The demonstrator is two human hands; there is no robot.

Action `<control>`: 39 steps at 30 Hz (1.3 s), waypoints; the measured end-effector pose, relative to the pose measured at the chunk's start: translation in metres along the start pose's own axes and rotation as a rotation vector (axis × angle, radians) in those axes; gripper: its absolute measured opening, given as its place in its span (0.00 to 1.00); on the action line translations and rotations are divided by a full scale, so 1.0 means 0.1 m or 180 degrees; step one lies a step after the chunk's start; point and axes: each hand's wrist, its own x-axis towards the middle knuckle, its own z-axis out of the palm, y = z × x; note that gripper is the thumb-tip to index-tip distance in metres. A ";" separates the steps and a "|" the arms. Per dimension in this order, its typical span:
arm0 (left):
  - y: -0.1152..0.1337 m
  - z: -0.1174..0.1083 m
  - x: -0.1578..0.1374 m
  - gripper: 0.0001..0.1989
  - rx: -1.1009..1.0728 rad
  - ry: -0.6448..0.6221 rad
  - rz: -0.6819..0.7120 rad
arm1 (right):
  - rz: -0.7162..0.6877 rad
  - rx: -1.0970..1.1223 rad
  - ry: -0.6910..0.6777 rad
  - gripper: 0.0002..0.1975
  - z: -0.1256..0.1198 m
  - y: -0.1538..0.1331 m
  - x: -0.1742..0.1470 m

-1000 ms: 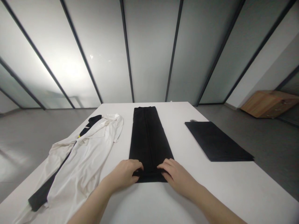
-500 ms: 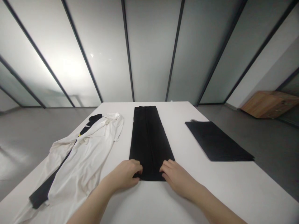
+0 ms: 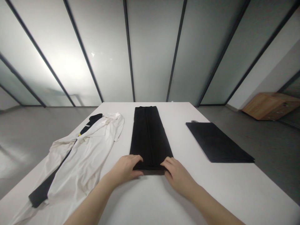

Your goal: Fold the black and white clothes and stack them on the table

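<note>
Centered on the white table point(image 3: 145, 203): black cloth point(image 3: 150, 134), laid lengthwise. Left hand point(image 3: 125, 168) and right hand point(image 3: 178, 176) half-curled, pinching its near corners. Probably light, soft, not fragile; hold corners evenly or middle sags.

The place looked like an office or a meeting room, though which of the two could not be told. A row of tall frosted glass panels point(image 3: 152, 50), set between dark bars point(image 3: 128, 50), stood beyond the table point(image 3: 140, 203), in the manner of office partitions. The table was long, white and plain-topped. The floor point(image 3: 234, 128) was smooth and grey, and a wooden cabinet point(image 3: 262, 104) stood at the right, near a pale side wall point(image 3: 255, 78).
</note>
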 end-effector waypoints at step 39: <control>-0.28 0.21 0.07 0.17 -0.0235 0.0662 0.0091 | 0.0140 0.0395 0.0497 0.15 -0.04 0.47 0.07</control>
